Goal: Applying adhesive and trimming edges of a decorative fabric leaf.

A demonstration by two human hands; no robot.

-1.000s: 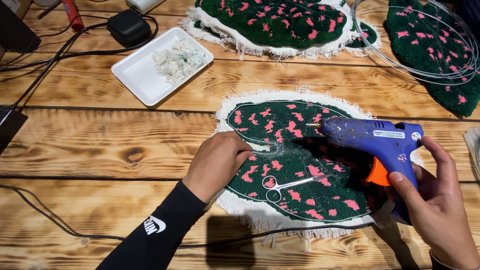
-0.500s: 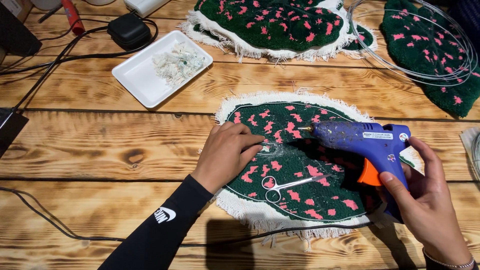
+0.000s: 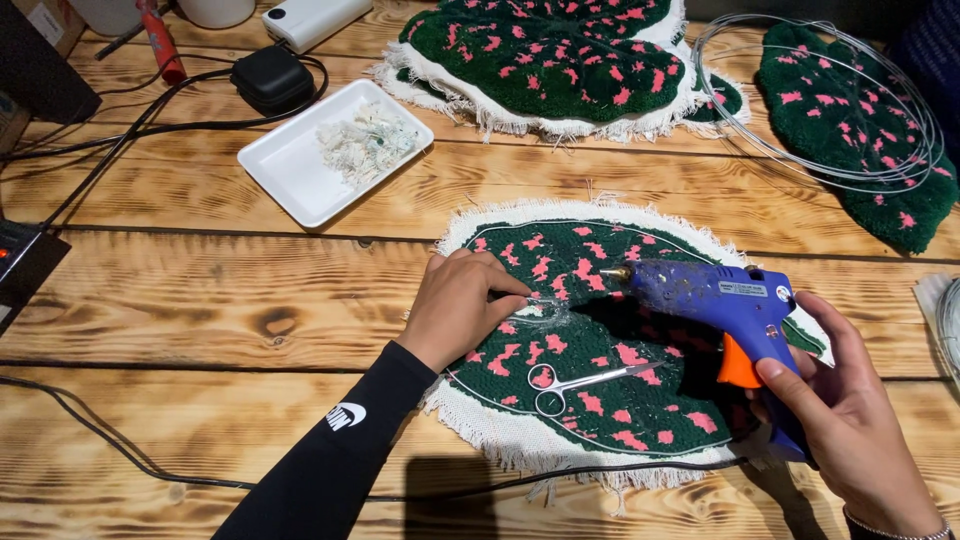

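craft workshop | burnt-wood plank table (image 3: pixel 200 300) | tufted green-pink rugs (image 3: pixel 560 50) | blue glue gun (image 3: pixel 720 300) | scissors (image 3: pixel 580 385) | wire hoops (image 3: pixel 820 100) | cables (image 3: pixel 120 130)

I'm seeing glue gun (image 3: pixel 715 300) showing blue, orange trigger; tufted rug (image 3: pixel 600 330) showing dark green, pink flecks, cream fringe; tray (image 3: pixel 300 165) showing white.

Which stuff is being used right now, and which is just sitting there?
In use: left hand, right hand, blue glue gun, green-and-pink rug piece.

Lying about: scissors, white tray, other rug pieces, wire hoops, black box.
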